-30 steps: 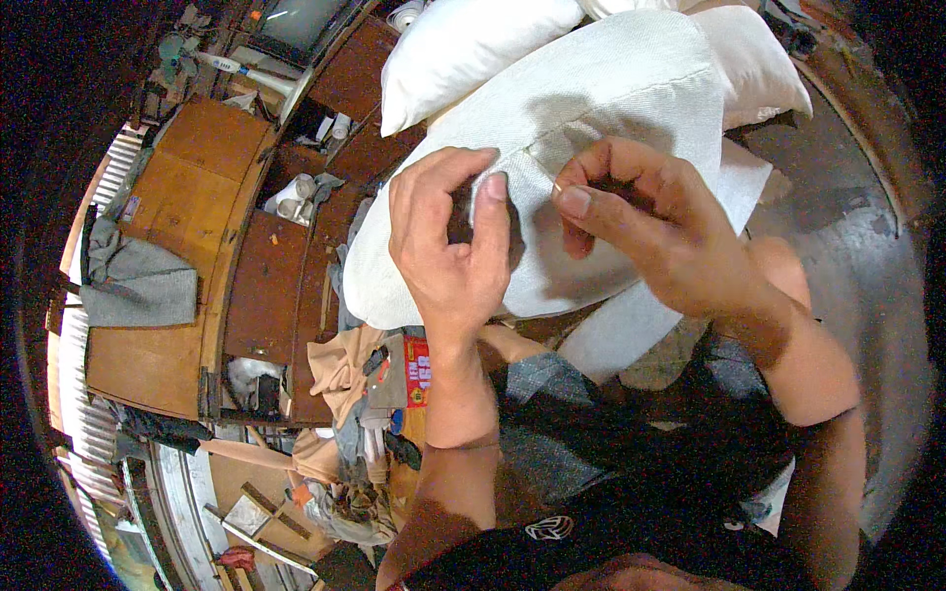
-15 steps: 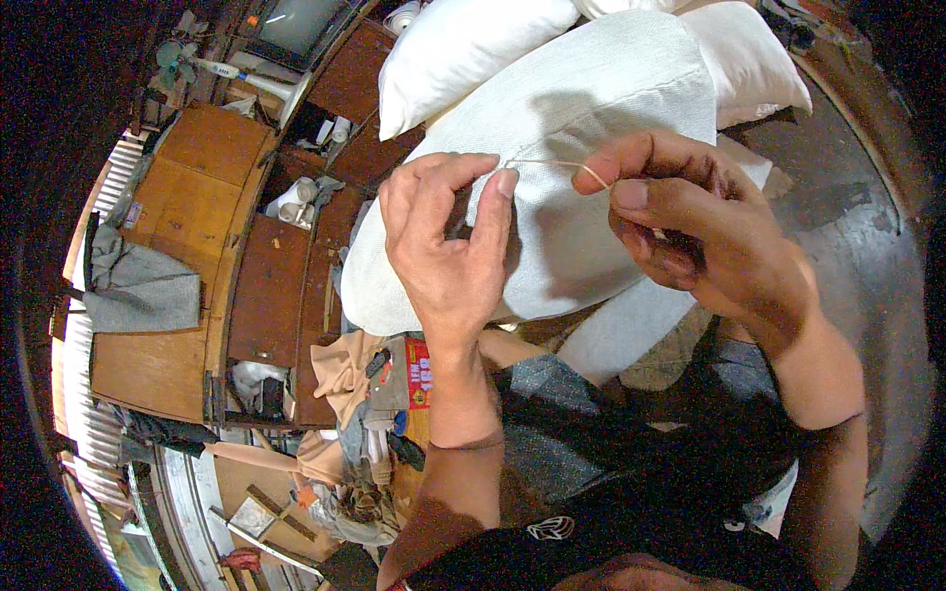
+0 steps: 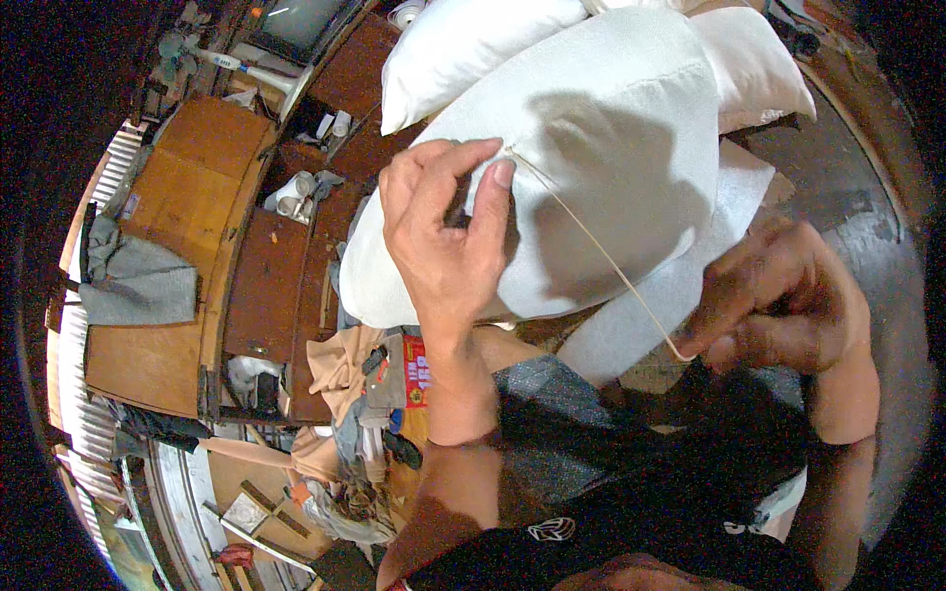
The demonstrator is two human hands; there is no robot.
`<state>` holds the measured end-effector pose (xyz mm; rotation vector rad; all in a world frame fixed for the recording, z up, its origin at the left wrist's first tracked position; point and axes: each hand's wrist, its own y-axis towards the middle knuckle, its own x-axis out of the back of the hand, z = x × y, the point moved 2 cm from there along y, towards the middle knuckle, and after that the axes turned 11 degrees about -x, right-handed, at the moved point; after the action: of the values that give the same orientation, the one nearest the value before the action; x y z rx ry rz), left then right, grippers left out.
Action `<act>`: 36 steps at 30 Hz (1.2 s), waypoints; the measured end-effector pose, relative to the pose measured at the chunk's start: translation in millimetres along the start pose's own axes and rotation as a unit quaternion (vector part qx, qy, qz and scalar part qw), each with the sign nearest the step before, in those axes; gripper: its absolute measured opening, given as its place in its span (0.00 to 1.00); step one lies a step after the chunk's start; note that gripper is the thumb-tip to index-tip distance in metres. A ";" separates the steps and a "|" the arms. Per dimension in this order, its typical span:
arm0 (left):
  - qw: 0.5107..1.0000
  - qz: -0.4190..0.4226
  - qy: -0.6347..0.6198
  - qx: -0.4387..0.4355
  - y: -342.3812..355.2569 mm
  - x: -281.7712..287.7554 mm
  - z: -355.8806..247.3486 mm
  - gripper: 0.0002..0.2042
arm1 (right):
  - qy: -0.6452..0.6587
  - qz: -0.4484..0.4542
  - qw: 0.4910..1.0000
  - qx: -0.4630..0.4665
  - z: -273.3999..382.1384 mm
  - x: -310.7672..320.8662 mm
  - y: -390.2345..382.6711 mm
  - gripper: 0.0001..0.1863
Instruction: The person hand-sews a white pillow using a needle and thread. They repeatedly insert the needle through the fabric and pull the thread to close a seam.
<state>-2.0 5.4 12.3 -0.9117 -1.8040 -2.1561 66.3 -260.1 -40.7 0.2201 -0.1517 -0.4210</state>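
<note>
A large white cushion (image 3: 611,59) with a woven-looking cover lies before me, a seam line running across it. My left hand (image 3: 443,231) rests over its left part, thumb and forefinger closed in a pinch on the cover. From those fingertips a thin pale thread (image 3: 623,278) stretches taut down to the right. My right hand (image 3: 778,305), smeared by motion, has the thread's other end at its fingers, to the right of the cushion and low. Whether a needle is there I cannot make out.
White pillows (image 3: 473,59) lie behind the cushion, another pillow (image 3: 759,74) at far right. Leftward stand brown wooden cabinets (image 3: 266,286), a grey cloth (image 3: 138,281) draped over one. Crumpled beige cloth (image 3: 340,364) and other items lie beside my left forearm.
My right hand has swept down and right, away from my left hand, drawing the short thread out into a long straight line. My left hand keeps its pinch in nearly the same place.
</note>
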 end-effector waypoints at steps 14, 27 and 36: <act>0.998 0.014 -0.009 0.064 29.3 -22.5 58.1 0.13 | -0.294 0.028 0.926 -0.235 -50.5 33.8 -43.4 0.10; 0.998 -0.038 -0.014 -0.054 1.8 -8.8 18.9 0.08 | -0.372 -0.307 0.856 0.185 -1.4 -0.8 74.2 0.13; 0.997 -0.034 -0.044 -0.053 -1.3 -1.7 10.7 0.12 | -0.424 -0.402 0.761 0.282 -5.6 -16.7 120.1 0.09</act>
<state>2.3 15.4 11.0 -0.9973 -1.7985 -2.3075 98.8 -145.3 -18.6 0.6925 -1.1239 -1.3335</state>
